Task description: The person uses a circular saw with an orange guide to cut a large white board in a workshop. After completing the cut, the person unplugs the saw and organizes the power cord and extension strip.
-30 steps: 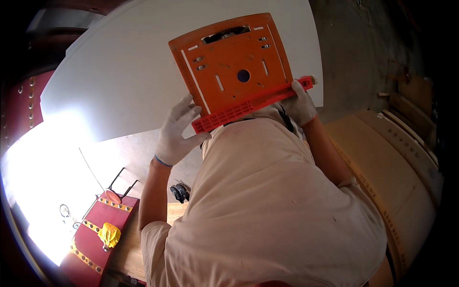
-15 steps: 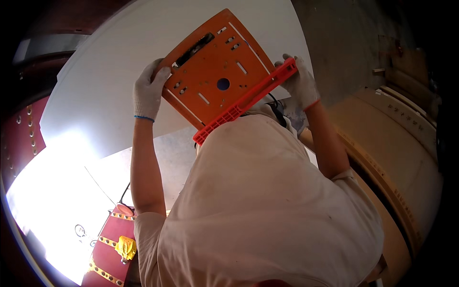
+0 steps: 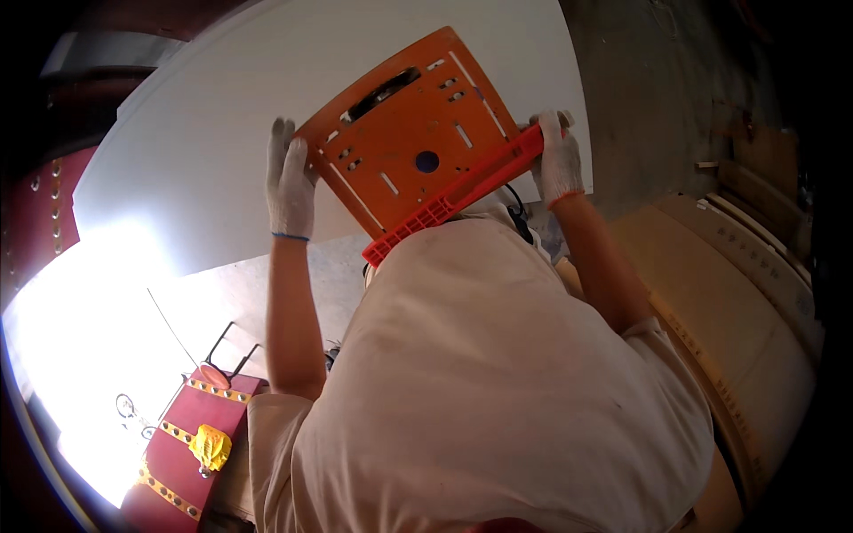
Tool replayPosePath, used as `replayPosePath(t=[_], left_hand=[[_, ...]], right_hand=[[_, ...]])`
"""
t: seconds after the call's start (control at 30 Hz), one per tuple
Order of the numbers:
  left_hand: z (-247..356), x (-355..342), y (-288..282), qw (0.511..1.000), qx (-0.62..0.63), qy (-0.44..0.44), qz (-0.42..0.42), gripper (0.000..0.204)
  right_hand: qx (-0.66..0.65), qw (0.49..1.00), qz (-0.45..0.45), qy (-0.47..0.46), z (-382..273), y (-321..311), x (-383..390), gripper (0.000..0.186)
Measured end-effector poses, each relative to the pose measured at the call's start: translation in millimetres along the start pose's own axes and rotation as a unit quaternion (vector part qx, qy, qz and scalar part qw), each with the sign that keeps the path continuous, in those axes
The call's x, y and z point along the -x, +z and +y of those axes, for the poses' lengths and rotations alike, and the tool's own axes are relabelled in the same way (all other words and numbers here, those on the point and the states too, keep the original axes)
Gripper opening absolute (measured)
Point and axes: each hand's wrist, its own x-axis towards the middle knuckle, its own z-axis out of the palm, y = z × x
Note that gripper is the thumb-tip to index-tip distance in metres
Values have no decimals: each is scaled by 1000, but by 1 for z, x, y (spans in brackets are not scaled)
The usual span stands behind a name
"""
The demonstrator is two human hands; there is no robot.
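An orange slotted base plate (image 3: 404,133) lies tilted over a large white board, with a dark opening near its far edge and a round hole showing blue. Along its near side runs a red plastic edge strip (image 3: 462,193), close against my shirt front. My left hand (image 3: 289,182), in a white knitted glove, rests at the plate's left edge with its fingers stretched out and held straight. My gloved right hand (image 3: 557,160) is closed round the right end of the red strip, and its fingertips are partly hidden.
The white board (image 3: 204,151) spreads beneath the plate. Brown cardboard sheets (image 3: 729,275) are stacked at the right. Lower left, a yellow bundle (image 3: 211,447) hangs on a studded dark-red panel (image 3: 178,462), beside strong glare. A black cable (image 3: 515,194) shows near my right hand.
The plate has shifted slightly right and away from my left forearm in view. My left hand has loosened from its grasp over the plate's corner to straight fingers at the edge.
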Motion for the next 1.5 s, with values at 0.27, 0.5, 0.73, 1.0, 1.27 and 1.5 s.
replayPosePath(t=[0.27, 0.5, 0.73, 1.0, 1.27, 1.5], left_hand=[[-48, 107, 25, 988, 130, -80, 15, 64], [-54, 97, 32, 976, 140, -144, 87, 40], [-68, 95, 32, 970, 155, -150, 109, 25], [-75, 95, 31, 980, 79, -149, 103, 29], [-65, 94, 22, 961, 202, -154, 109, 48], [-97, 142, 13, 922, 340, -173, 61, 59]], right_hand=[[144, 980, -98, -97, 57, -59, -15, 44], [335, 905, -104, -241, -41, -48, -62, 63], [550, 572, -273, -544, -72, 114, -94, 59], [588, 551, -316, -500, -71, 143, -107, 59], [610, 551, -297, -485, -64, 148, -107, 65], [638, 581, -255, -436, -62, 142, -93, 65]])
